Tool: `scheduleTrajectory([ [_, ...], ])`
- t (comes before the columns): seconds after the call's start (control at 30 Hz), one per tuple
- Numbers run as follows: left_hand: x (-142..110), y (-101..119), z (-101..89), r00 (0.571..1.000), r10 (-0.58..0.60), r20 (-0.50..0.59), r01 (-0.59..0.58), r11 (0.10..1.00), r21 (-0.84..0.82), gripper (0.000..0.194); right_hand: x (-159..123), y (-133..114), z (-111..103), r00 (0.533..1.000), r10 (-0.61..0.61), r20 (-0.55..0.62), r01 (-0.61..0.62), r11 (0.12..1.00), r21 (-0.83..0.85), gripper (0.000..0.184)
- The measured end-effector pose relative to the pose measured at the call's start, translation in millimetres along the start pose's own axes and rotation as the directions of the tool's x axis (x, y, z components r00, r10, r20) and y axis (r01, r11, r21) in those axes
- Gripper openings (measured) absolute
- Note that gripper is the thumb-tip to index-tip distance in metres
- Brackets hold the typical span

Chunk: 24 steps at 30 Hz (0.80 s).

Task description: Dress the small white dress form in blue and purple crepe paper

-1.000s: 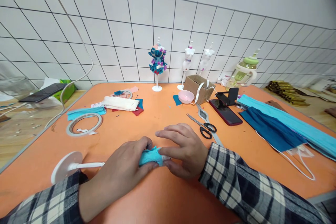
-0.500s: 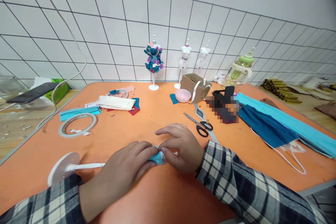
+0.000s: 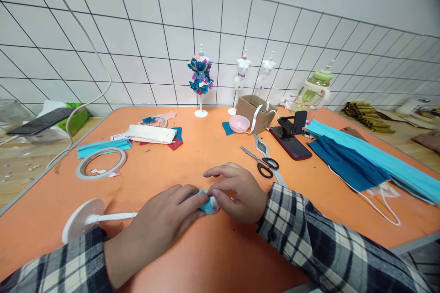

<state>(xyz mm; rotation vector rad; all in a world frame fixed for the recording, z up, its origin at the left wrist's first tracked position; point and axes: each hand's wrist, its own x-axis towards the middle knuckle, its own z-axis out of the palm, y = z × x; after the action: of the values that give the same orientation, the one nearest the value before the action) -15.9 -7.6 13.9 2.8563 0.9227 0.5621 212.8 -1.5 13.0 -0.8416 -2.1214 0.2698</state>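
1. The white wall panel with black grid lines (image 3: 172, 9) stood behind the work area.
2. The orange tabletop (image 3: 178, 169) lay in front of it and carried the parts listed below.
3. The long, light-blue folded fabric strip (image 3: 374, 156) lay along the right side, with a dark-blue fabric sheet with white cord (image 3: 347, 162) overlapping its near edge.
4. The left hand (image 3: 168, 215) was curled palm down, fingers pressed together over the workpiece, thumb tip beneath it.
5. The right hand (image 3: 237, 192) met the workpiece from the opposite side. Thumb and index fingertip were nearly together on its upper edge, the other fingers raised; whether material was caught between the tips could not be told.
6. The white stand with round base and slender rod (image 3: 82, 222) lay on its side at left. Its rod ran behind the left hand, where any connection was hidden.
7. The black-handled metal scissors (image 3: 259, 159) lay open beyond the right hand, well apart from the workpiece.
8. The workpiece, a small light-blue fabric piece (image 3: 209, 207), was located between both hands near the tabletop, partly covered by the fingers.
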Motion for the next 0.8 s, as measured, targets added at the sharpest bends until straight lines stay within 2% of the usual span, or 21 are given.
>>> scheduleTrajectory([
  [0.3, -0.5, 0.6, 0.5, 0.997, -0.014, 0.082, 0.012, 0.999, 0.036, 0.022, -0.2, -1.1, 1.6, 1.000, 0.007, -0.019, -0.007, 1.000, -0.014, 0.023],
  [0.47, 0.2, 0.5, 0.5, 0.996, -0.023, 0.088, 0.021, 0.999, 0.028, 0.021, -1.2, -2.9, 3.9, 0.998, 0.018, -0.059, -0.020, 0.999, -0.027, 0.024],
  [0.63, 1.0, 1.2, -0.7, 0.995, -0.034, 0.089, 0.032, 0.999, 0.020, 0.021, -1.8, -4.2, 2.7, 0.999, 0.017, -0.032, -0.016, 0.999, 0.033, 0.027],
  [0.8, -0.2, 1.5, -1.7, 0.998, -0.018, 0.060, 0.016, 0.999, 0.036, 0.021, -2.7, -2.4, 1.7, 1.000, -0.006, -0.014, 0.007, 1.000, 0.018, 0.028],
])
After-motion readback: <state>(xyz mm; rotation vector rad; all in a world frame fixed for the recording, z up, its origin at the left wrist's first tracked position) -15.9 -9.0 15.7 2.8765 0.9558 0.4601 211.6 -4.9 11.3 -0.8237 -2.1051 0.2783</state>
